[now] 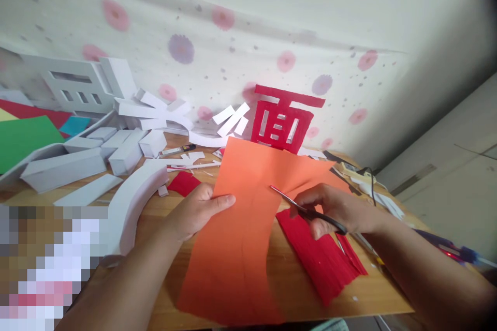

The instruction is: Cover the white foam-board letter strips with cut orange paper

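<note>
A large sheet of orange paper point(240, 238) hangs over the wooden table, pinched at its left edge by my left hand point(200, 209), thumb on top. My right hand point(330, 209) is closed round the handles of black-handled scissors point(306, 211). Their blades lie in the sheet, at the head of a long curved cut. To the right of that cut, the severed flap of paper bends up behind my right hand. Beneath the scissors lies a piece of red crepe paper point(322, 258) on the table.
A red cut-out character point(281, 121) stands at the back against a flowered cloth. White foam blocks point(128, 150) and a curved white strip point(135, 201) crowd the left. A utility knife point(178, 150) lies behind. At right are a glue gun point(446, 245) and a power strip point(349, 168).
</note>
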### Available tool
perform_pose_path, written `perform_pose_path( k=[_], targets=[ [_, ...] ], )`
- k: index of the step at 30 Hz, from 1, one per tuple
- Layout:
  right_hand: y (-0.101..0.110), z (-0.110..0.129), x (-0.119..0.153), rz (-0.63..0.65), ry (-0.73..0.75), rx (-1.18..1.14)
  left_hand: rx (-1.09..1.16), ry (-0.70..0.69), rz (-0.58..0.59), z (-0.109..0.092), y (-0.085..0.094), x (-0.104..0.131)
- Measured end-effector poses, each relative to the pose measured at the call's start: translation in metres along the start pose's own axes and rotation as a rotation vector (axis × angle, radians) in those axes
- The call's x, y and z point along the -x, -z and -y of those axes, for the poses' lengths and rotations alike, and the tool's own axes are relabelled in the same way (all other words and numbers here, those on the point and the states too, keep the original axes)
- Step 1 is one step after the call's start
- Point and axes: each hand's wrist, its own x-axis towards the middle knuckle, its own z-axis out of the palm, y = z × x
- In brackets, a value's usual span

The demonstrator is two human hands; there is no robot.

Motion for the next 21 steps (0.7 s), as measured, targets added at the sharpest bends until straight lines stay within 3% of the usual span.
perform_pose_path(
  k=[4, 17, 21],
  targets=[
    [0.004, 0.003, 0.000, 0.075, 0.027, -0.008, 0.035, 0.063, 0.045, -0.003, 0.002, 0.001],
    [0.017, 0.017, 0.000, 0.186, -0.146, 0.131, 0.009, 0.152, 0.094, -0.002, 0.011, 0.001],
    [0.014, 0.018, -0.003, 0.205, -0.093, 0.096, 0.024, 0.158, 0.101, -0.001, 0.012, 0.000]
  ],
)
